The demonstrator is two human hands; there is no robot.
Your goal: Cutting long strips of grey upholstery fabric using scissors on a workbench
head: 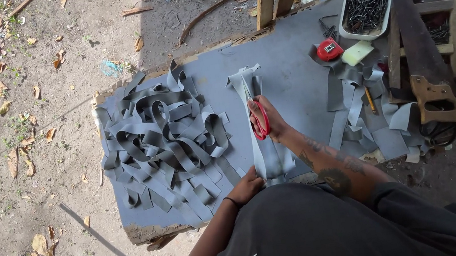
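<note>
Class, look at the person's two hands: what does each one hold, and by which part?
The right hand holds red-handled scissors by the handle loops. The left hand pins the near end of the grey strip being cut.

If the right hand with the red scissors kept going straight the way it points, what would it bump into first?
The right hand points its red-handled scissors up along the grey strip it is cutting. It would probably meet that strip's far crumpled end first, then the bare grey board. Depth is hard to judge.

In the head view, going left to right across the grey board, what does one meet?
Pile of cut grey strips → left hand → red-handled scissors in the right hand → red tape measure → tray of nails → handsaw.
</note>
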